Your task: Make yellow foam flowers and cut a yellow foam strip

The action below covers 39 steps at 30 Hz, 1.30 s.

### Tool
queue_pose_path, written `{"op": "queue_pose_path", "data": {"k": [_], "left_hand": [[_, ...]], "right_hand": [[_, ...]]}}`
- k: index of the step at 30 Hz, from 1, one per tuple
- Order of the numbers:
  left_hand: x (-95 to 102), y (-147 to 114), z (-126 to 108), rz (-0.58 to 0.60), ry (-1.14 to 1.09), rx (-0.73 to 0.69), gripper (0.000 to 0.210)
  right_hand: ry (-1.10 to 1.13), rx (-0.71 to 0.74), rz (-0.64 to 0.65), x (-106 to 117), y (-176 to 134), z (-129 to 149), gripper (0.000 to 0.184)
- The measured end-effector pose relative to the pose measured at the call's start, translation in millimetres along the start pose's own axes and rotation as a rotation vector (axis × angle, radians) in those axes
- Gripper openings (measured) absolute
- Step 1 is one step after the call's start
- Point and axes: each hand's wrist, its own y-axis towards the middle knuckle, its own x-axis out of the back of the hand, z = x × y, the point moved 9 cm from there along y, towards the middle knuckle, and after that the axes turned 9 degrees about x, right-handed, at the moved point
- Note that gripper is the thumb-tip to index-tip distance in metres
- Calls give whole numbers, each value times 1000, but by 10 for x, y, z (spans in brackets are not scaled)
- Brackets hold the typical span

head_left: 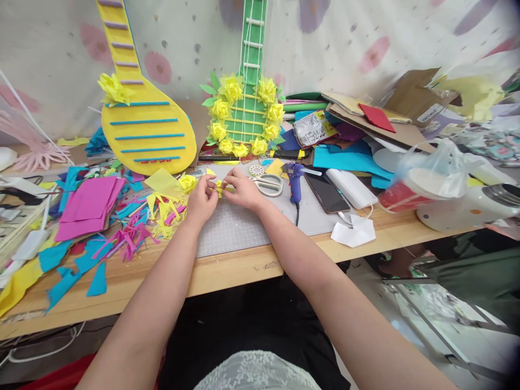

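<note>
Over the grey cutting mat (233, 230), my left hand (202, 199) and my right hand (242, 189) are close together with fingers curled. Between their fingertips is a small piece of yellow paper (220, 188), pinched from both sides; the fingers partly cover it. A yellow paper flower (187, 183) lies just left of my left hand. To the right of my right hand are scissors (270, 184) and a purple hot glue gun (295, 181). Behind the hands stands a green paper guitar (248, 116) edged with yellow flowers.
A yellow paper guitar (150, 122) leans at the back left. Paper scraps (125, 230) and magenta sheets (87, 208) cover the left side. On the right are a phone (327, 192), a white power bank (351, 188), a bagged cup (418, 187) and stacked coloured paper (349, 158).
</note>
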Motion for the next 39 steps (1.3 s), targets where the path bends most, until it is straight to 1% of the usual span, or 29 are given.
{"op": "queue_pose_path", "data": {"k": [5,9,13,15,18,20,21,23,25,27,28,30,32,33,36,39], "left_hand": [[-32,1,22,33,-8,-7,40],[-46,-12,-8,59,41,-35,40],[-24,-24,-43,54,40,-46,35],[-11,-21,-36,44,4,-40,32],[4,3,19,28,-80,-7,34],[4,26,67,22,-133,24,33],[0,37,90,23,-154,41,33],[-16,54,131,33,-193,81,33],[-40,64,166,55,-238,125,33],[-67,65,187,78,-273,153,35],[-79,64,190,87,-282,156,36],[-92,60,182,96,-277,137,37],[-83,57,168,84,-256,104,37],[-75,55,164,74,-247,91,38],[-53,54,165,55,-237,77,40],[-57,56,179,66,-266,101,41]], "right_hand": [[89,-26,47,-39,18,-7,19],[118,-56,92,-92,22,-33,16],[116,-65,82,-107,19,-54,15],[123,-63,68,-99,20,-53,17],[117,-52,30,-32,34,-42,20],[108,-67,-41,86,46,-67,25],[113,-86,-102,174,46,-100,28],[165,-137,-268,385,21,-203,37],[270,-168,-443,573,-37,-321,42],[427,-219,-546,635,-98,-460,44],[531,-261,-566,606,-123,-533,42],[749,-367,-577,468,-168,-648,32],[926,-470,-558,279,-201,-695,22],[987,-510,-530,183,-208,-691,19],[1066,-564,-424,-34,-205,-623,15],[1097,-577,-332,-156,-203,-555,17]]}}
